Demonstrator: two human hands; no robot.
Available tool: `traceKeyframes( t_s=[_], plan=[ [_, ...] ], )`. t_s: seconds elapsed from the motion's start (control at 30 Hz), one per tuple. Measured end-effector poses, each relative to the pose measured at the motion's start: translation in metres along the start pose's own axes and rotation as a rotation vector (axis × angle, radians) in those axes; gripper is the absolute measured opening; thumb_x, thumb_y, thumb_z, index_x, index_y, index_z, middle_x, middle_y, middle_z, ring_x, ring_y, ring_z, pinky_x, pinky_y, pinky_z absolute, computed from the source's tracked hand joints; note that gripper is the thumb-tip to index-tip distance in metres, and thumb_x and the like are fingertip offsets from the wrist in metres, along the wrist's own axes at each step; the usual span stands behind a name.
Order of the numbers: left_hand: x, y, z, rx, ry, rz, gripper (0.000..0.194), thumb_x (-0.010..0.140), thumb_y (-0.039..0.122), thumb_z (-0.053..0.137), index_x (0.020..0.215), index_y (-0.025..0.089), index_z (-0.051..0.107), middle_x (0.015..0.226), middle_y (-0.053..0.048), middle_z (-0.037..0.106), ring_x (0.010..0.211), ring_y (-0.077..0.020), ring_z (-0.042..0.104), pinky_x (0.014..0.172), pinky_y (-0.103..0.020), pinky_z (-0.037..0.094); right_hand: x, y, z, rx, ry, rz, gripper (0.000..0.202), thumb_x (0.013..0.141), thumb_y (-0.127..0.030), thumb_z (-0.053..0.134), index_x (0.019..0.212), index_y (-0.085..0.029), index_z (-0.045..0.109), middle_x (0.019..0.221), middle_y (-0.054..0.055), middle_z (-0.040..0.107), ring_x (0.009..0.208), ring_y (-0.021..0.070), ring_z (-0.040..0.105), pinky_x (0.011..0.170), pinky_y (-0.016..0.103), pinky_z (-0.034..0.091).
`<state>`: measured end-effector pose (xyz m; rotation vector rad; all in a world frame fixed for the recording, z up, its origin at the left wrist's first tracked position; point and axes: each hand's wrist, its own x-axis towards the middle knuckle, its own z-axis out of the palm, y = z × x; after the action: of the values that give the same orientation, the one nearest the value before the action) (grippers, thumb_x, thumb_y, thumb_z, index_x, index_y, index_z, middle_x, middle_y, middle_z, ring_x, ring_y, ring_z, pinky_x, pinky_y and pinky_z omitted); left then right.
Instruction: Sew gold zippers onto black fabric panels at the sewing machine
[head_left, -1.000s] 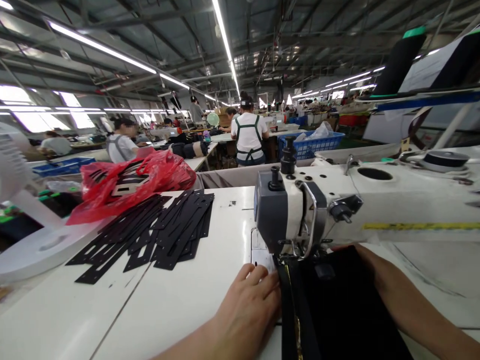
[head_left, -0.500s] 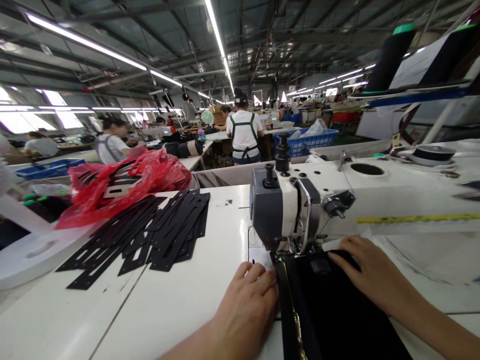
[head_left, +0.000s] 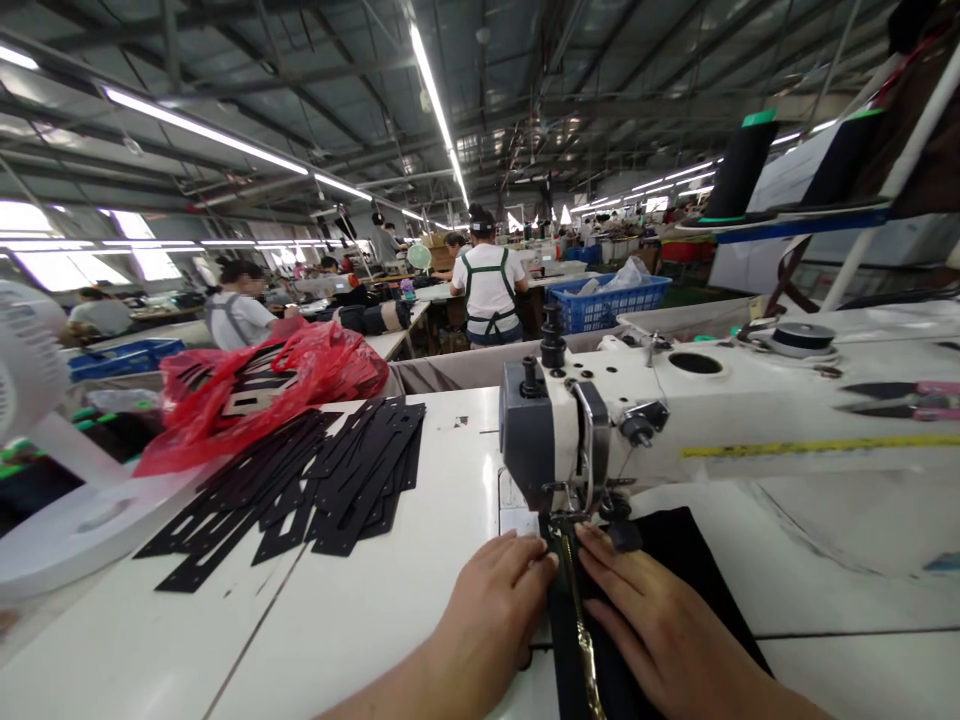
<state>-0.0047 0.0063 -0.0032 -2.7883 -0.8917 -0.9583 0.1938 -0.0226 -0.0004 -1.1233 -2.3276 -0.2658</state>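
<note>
Black fabric (head_left: 679, 560) with a gold-toothed zipper (head_left: 581, 625) along its left part lies under the presser foot of a white and grey sewing machine (head_left: 525, 435). My left hand (head_left: 499, 600) has its fingers curled at the zipper's left edge, thumb and fingertips closed on the black tape there. Flat on the cloth just right of the zipper rests my right hand (head_left: 649, 615), fingers stretched towards the presser foot. The fabric's near end runs out of view at the bottom.
Flat black cut-out strips (head_left: 360, 480) are piled on the white table, in front of a red plastic bag (head_left: 300, 375). A white fan (head_left: 82, 500) stands at the left. Snips (head_left: 900, 398) lie on the machine; thread cones (head_left: 739, 170) rise behind. Several people work beyond.
My right hand has moved left across the fabric, from its right side to beside the zipper, and lies flat. My left hand stays near the zipper's left edge. The view has shifted slightly.
</note>
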Motion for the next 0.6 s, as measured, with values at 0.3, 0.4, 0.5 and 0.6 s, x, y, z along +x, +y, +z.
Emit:
traceKeyframes(
  t_s=[0.3,0.4,0.5,0.6],
  plan=[
    [0.01,-0.007,-0.003,-0.043,-0.089,0.224,0.019,0.09,0.012,0.041,0.1,0.007,0.057,0.094,-0.014,0.064,0.096,-0.021,0.06,0.09,-0.037,0.051,0.002,0.003,-0.003,0.064,-0.025,-0.024,0.035,0.083,-0.01,0.042,0.113,-0.006,0.061,0.113,0.017,0.063,0.106,0.0254,0.059,0.09,0.04,0.05],
    [0.012,-0.008,-0.003,-0.032,-0.086,0.246,0.018,0.089,0.01,0.041,0.095,0.006,0.058,0.088,-0.013,0.063,0.089,-0.02,0.061,0.088,-0.036,0.052,0.004,0.002,-0.005,0.096,-0.018,-0.019,0.035,0.084,-0.01,0.04,0.112,-0.006,0.061,0.113,0.017,0.063,0.106,0.0245,0.059,0.091,0.04,0.05],
    [0.011,-0.008,-0.002,-0.025,-0.111,0.214,0.018,0.09,0.012,0.041,0.093,0.007,0.058,0.089,-0.012,0.063,0.087,-0.0203,0.06,0.084,-0.036,0.053,0.005,0.002,-0.007,0.104,-0.016,-0.021,0.035,0.085,-0.01,0.038,0.112,-0.005,0.061,0.112,0.018,0.064,0.106,0.0239,0.059,0.091,0.039,0.049],
    [0.011,-0.008,-0.001,-0.039,-0.135,0.182,0.018,0.09,0.014,0.041,0.093,0.008,0.058,0.09,-0.011,0.062,0.087,-0.0209,0.059,0.081,-0.036,0.054,0.006,0.001,-0.008,0.11,-0.019,-0.023,0.035,0.086,-0.01,0.037,0.11,-0.004,0.061,0.111,0.018,0.064,0.105,0.0237,0.06,0.091,0.038,0.049]
  ],
)
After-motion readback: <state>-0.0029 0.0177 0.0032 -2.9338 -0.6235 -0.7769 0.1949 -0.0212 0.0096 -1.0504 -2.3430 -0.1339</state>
